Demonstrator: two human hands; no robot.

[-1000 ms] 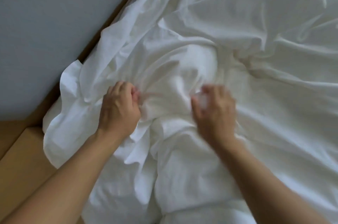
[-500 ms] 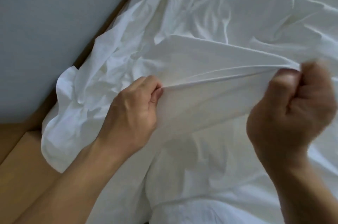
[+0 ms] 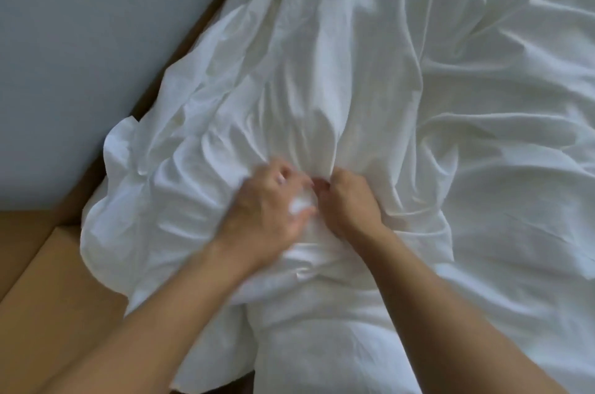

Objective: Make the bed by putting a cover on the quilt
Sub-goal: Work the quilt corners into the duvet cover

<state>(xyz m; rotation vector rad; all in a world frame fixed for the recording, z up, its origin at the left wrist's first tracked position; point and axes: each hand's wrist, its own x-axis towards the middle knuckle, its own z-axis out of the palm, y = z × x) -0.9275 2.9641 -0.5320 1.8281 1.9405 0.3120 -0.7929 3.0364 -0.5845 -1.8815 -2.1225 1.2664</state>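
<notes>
A rumpled white quilt cover (image 3: 338, 78) spreads over the bed and fills most of the view. My left hand (image 3: 267, 213) is blurred and grips a bunch of the white cloth near the middle. Right beside it, my right hand (image 3: 349, 203) has its fingers curled into a fold of the same cover. The two hands almost touch. I cannot tell the quilt apart from the cover; a thicker white roll (image 3: 306, 313) lies under my wrists.
A pale grey wall (image 3: 96, 49) rises at the left. A brown wooden bed frame edge (image 3: 48, 281) runs along the lower left, with a dark gap between it and the wall. More wrinkled white bedding (image 3: 515, 168) lies to the right.
Half a second ago my hands held a stretched fold far apart and lifted. Now both have come down and together, gathering cloth at the middle of the cover.
</notes>
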